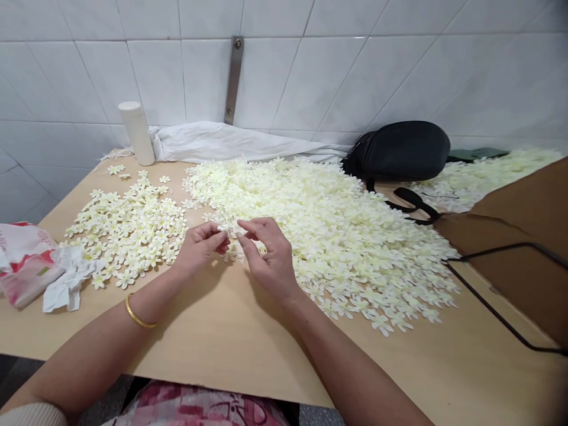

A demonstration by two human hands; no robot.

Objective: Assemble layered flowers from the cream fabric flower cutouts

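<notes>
My left hand [203,244] is closed in a pinch, with a small white artificial flower [222,228] partly showing between thumb and forefinger. Facing it, my right hand [270,254] has thumb and forefinger curved with a narrow gap between their tips, close to the flower; nothing is plainly held there. A large heap of cream-white artificial flowers [319,207] spreads behind and to the right of my hands. On the left lies a smaller pile of similar flowers [128,228], with yellowish centres. A few loose blossoms lie on the table below my fingertips.
On the wooden table [213,343] a white cylindrical bottle [137,133] stands at the back left, beside white cloth [239,143]. A black pouch [402,151] with a strap sits back right. A brown cardboard piece [523,219] stands right; crumpled paper [68,278] and a red-white bag [29,260] lie left.
</notes>
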